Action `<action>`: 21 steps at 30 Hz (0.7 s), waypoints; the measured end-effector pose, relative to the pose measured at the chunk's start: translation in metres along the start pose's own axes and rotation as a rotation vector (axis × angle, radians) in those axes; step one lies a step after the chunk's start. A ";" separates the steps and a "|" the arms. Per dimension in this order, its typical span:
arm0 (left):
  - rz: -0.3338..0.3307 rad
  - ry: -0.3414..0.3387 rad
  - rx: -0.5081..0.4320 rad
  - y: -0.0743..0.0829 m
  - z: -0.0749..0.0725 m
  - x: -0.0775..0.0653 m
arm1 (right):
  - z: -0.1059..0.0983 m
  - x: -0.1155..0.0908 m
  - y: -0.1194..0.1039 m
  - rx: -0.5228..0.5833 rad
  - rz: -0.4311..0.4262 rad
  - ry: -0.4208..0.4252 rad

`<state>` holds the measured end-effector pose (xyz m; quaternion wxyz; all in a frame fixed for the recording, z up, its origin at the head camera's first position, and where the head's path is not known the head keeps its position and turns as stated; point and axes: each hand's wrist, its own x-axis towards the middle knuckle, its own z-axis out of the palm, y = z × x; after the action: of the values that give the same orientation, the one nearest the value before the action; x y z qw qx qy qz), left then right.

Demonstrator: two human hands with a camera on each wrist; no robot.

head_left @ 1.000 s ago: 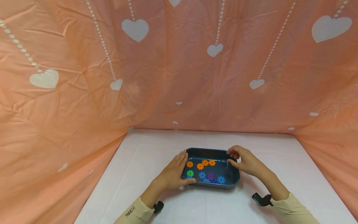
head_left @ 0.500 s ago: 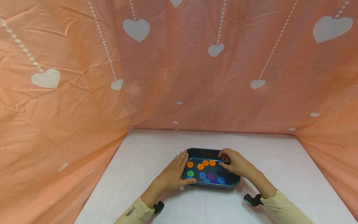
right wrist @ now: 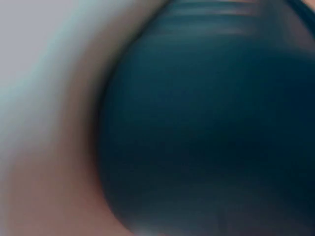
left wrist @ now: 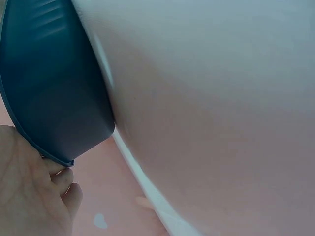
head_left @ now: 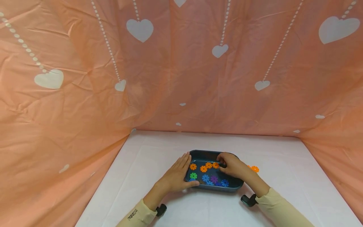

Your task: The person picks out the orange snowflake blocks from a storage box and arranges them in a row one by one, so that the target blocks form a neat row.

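Observation:
A dark blue rectangular tray (head_left: 218, 188) stands on the table with several flower-shaped plastic discs inside. My left hand (head_left: 173, 178) rests along the tray's left end, fingers straight against the rim and thumb over the near edge. In the left wrist view, that hand (left wrist: 29, 187) touches the outside of the tray (left wrist: 59, 98). My right hand (head_left: 233, 167) reaches over the tray's right part, fingertips bent down beside an orange disc (head_left: 215, 165), thumb apart from the fingers. A green disc (head_left: 193, 175) and a purple disc (head_left: 214, 179) lie nearer the front. The right wrist view is blurred, showing mostly tray (right wrist: 197, 108).
Orange discs (head_left: 255, 169) lie on the white tabletop (head_left: 158, 148) right of the tray, partly behind the right forearm. A peach curtain (head_left: 198, 78) with white hearts hangs behind and at both sides. Black wrist cameras (head_left: 248, 200) sit under the forearms.
My right hand has moved left from the tray's right rim to over its inside, beside the orange discs. Orange discs on the table have come into view behind it. My left hand stays put.

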<state>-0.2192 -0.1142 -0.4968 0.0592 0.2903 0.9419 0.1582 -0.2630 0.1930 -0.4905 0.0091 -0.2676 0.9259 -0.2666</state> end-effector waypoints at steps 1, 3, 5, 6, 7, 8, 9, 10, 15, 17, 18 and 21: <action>-0.002 -0.004 0.005 0.000 0.000 0.000 | 0.001 0.001 0.000 -0.009 0.006 -0.005; -0.001 -0.005 0.008 0.000 0.000 0.000 | 0.003 0.002 -0.001 -0.021 0.021 -0.017; -0.006 -0.009 0.011 0.000 0.000 0.001 | 0.005 0.003 -0.001 -0.028 0.034 -0.026; -0.008 -0.009 0.013 0.000 0.000 0.001 | 0.006 0.004 -0.002 -0.033 0.041 -0.030; -0.010 -0.012 0.015 0.000 0.000 0.002 | 0.007 0.004 -0.002 -0.039 0.046 -0.034; -0.010 -0.009 0.015 0.000 0.000 0.002 | 0.007 0.005 -0.002 -0.044 0.052 -0.038; -0.012 -0.011 0.017 0.000 -0.001 0.002 | 0.008 0.005 -0.003 -0.049 0.058 -0.041; -0.014 -0.011 0.016 0.000 -0.001 0.002 | 0.008 0.006 -0.003 -0.055 0.063 -0.044; -0.015 -0.010 0.012 0.001 -0.001 0.001 | 0.010 0.007 -0.004 -0.061 0.076 -0.050; -0.015 -0.009 0.012 0.001 0.000 0.001 | 0.011 0.007 -0.005 -0.063 0.080 -0.051; -0.015 -0.009 0.014 0.001 0.000 0.001 | 0.011 0.007 -0.005 -0.064 0.083 -0.051; -0.013 -0.009 0.023 0.000 0.000 0.001 | 0.013 0.007 -0.005 -0.062 0.099 -0.058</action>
<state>-0.2201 -0.1132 -0.4964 0.0612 0.2855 0.9453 0.1455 -0.2639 0.1797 -0.4977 0.0410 -0.2292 0.9452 -0.2289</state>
